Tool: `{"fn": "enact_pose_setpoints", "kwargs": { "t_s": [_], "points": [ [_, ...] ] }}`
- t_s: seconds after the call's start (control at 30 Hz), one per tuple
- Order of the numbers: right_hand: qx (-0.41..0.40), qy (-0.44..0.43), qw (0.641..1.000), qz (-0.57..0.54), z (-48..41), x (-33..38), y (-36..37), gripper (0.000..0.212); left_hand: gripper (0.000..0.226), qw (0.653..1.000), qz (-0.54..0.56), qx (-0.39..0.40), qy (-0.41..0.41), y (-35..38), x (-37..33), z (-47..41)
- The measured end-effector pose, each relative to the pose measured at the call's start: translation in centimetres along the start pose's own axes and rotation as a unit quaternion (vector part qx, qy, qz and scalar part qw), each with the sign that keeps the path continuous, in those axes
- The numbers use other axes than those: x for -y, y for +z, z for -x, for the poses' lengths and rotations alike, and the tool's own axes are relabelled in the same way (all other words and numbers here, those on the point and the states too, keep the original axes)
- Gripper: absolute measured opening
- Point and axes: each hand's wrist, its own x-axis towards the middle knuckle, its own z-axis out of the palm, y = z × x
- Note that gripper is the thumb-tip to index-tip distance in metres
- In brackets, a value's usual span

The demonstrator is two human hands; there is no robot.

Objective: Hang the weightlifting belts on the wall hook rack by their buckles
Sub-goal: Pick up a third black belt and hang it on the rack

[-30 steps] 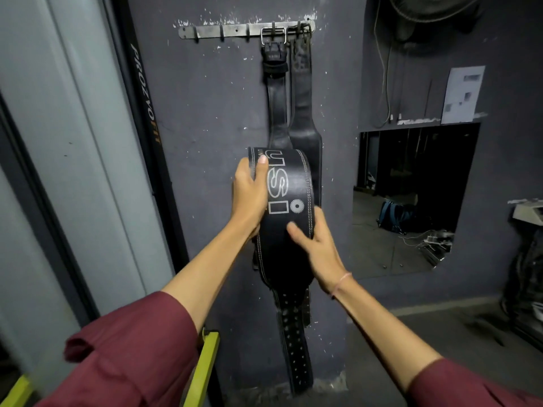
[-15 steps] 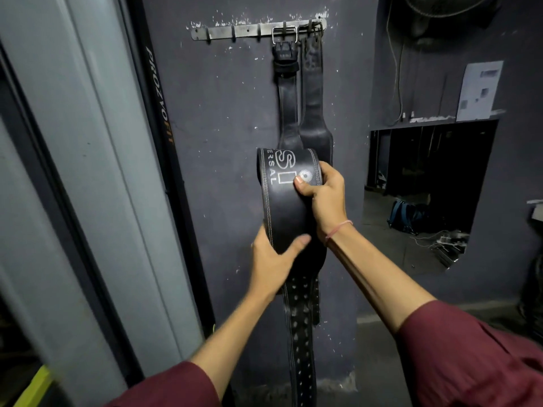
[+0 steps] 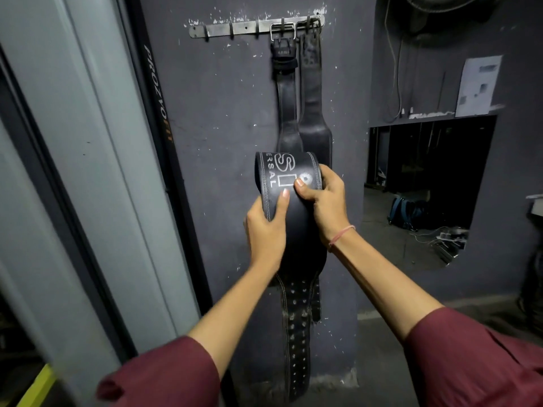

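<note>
Gym wall: printed belt hangs by steel buckle near right end of hook rack, plain belt just beside it at rack's end. Below rack, left hand grips printed belt's left edge, thumb across face; right hand clasps right edge, thumb on logo. Wide section bows off wall. Likely step: settling belt flat. Ease bulge down gently, avoid upward tug that could unhook buckle

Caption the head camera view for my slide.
Left hand and right hand grip the lettered weightlifting belt below the wall hook rack.
</note>
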Motion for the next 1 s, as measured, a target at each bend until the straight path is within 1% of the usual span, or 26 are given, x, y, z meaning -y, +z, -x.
{"fn": "enact_pose_setpoints", "kwargs": {
  "t_s": [0.03,0.07,0.1,0.17,0.2,0.3,0.37,0.47,0.53,0.6,0.67,0.77,0.83,0.9,0.97,1.0],
  "points": [
    [0.004,0.003,1.0,0.001,0.3,-0.2,-0.1,0.028,0.023,1.0,-0.017,0.01,-0.014,0.0,-0.7,-1.2],
    [0.01,0.005,1.0,0.004,0.5,-0.4,-0.2,0.031,0.028,0.999,-0.022,0.016,-0.046,0.1,-1.1,-2.5],
    [0.018,0.008,1.0,0.01,0.7,-0.5,-0.2,0.034,0.031,0.996,-0.009,0.019,-0.084,0.2,-1.5,-3.5],
    [0.028,0.012,0.999,0.018,1.0,-0.8,-0.3,0.039,0.027,0.987,0.053,0.028,-0.151,0.1,-2.1,-5.1],
    [0.03,0.009,0.999,0.025,1.1,-0.9,-0.5,0.042,0.023,0.984,0.079,0.035,-0.158,0.2,-2.2,-5.4],
    [0.059,-0.003,0.997,0.054,2.3,-1.4,-1.6,0.062,0.021,0.986,0.097,0.041,-0.128,0.4,-1.8,-5.2],
    [0.086,0.024,0.993,0.074,4.0,-2.6,-3.0,0.072,0.021,0.987,0.106,0.037,-0.118,0.5,-1.4,-4.7],
    [0.111,0.088,0.985,0.102,8.2,-6.0,-5.1,0.075,0.017,0.986,0.117,0.023,-0.117,0.3,-1.3,-4.7],
    [0.105,0.125,0.983,0.087,10.5,-7.6,-5.9,0.07,0.02,0.987,0.114,0.006,-0.113,0.1,-1.1,-4.9],
    [0.092,0.138,0.985,0.053,10.5,-7.5,-5.9,0.052,0.026,0.989,0.103,-0.014,-0.106,-0.2,-0.9,-5.1],
    [0.097,0.129,0.987,0.028,8.6,-5.7,-4.9,0.033,0.03,0.991,0.093,-0.022,-0.094,-0.5,-0.8,-5.0],
    [0.127,0.11,0.986,-0.005,4.2,-1.7,-2.2,0.032,0.03,0.995,0.074,0.007,-0.069,-0.8,-0.5,-4.0],
    [0.112,0.136,0.984,-0.026,1.4,1.0,-0.6,0.031,0.026,0.997,0.051,0.031,-0.048,-0.8,-0.3,-2.8],
    [0.103,0.18,0.978,-0.025,-0.3,2.5,0.3,0.025,0.023,0.998,0.041,0.036,-0.031,-0.9,0.1,-1.8],
    [0.103,0.19,0.976,-0.033,-0.5,2.7,0.6,0.021,0.023,0.998,0.038,0.027,-0.036,-1.2,0.4,-1.1],
    [0.099,0.185,0.977,-0.039,-0.3,2.4,0.6,0.023,0.025,0.998,0.032,0.027,-0.046,-1.4,0.7,-1.0]
  ]
}}
